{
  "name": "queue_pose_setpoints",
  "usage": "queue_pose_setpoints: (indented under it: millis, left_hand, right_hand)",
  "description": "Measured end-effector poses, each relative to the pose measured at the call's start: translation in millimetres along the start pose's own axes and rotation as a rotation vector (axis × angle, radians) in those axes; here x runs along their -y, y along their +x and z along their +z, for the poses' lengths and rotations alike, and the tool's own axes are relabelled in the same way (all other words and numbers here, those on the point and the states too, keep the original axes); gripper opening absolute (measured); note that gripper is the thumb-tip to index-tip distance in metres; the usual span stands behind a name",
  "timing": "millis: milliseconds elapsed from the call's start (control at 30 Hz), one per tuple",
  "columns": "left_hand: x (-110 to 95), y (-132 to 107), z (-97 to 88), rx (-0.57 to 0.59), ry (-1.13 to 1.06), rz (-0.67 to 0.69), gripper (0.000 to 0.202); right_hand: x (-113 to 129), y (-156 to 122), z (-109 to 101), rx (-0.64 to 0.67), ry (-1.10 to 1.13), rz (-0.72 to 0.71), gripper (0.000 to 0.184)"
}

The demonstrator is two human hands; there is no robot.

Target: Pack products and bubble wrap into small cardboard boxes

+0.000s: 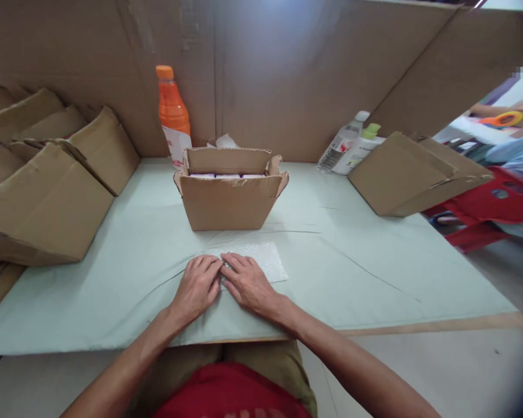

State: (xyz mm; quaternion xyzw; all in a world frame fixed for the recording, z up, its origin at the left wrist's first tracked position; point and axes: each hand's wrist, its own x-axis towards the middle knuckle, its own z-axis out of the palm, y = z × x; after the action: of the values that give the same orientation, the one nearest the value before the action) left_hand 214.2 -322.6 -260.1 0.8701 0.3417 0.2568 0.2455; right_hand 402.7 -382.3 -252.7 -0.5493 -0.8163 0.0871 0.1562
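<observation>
A small, clear sheet of bubble wrap (268,262) lies flat on the green-clothed table in front of me. My left hand (199,281) rests at its left end, fingers bent and drawn together on the plastic. Close against it, my right hand (248,280) covers the sheet's left and middle part with curled fingers, its fingertips meeting those of the left. The fingertips hide the exact grip on the sheet. Just beyond the hands stands an open cardboard box (230,203), with several white-and-purple packs (227,175) showing inside.
Open cardboard boxes (47,203) crowd the left side. An orange bottle (173,116) stands behind the middle box. At the back right are a clear bottle (342,145), a white bottle with a green cap (359,152) and a tilted box (401,174). A co-worker's arm (490,110) shows far right.
</observation>
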Motion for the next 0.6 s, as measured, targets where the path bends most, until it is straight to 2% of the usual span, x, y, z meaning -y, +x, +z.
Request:
queue_pose_setpoints:
  millis: [100, 233, 333, 433, 467, 533, 600]
  left_hand:
    - [11.8, -3.4, 4.1, 0.075, -0.002, 0.027, 0.039]
    - [19.6, -10.9, 0.8, 0.095, -0.028, 0.068, 0.039]
    - [19.9, -16.8, -3.8, 0.000, -0.001, 0.068, 0.035]
    - [18.6, -25.5, -13.3, -0.197, 0.121, -0.053, 0.031]
    - [17.8, -28.3, -16.9, -0.231, 0.178, -0.115, 0.030]
    - [14.4, -31.7, -21.7, -0.223, 0.289, -0.232, 0.029]
    - [8.2, -30.9, -20.6, -0.160, 0.347, -0.307, 0.032]
  right_hand:
    - [-21.1, -30.0, -1.1, -0.016, -0.042, 0.060, 0.040]
    - [-59.6, -84.5, -15.8, -0.140, -0.136, 0.286, 0.038]
    - [-77.0, -107.8, -27.2, -0.270, -0.198, 0.415, 0.035]
    - [-77.5, -104.3, -30.3, -0.326, -0.226, 0.463, 0.033]
    - [-75.2, -98.2, -29.1, -0.324, -0.229, 0.461, 0.032]
    - [-68.9, -82.5, -23.9, -0.315, -0.223, 0.448, 0.031]
    - [-62.5, -67.0, -16.7, -0.320, -0.179, 0.427, 0.025]
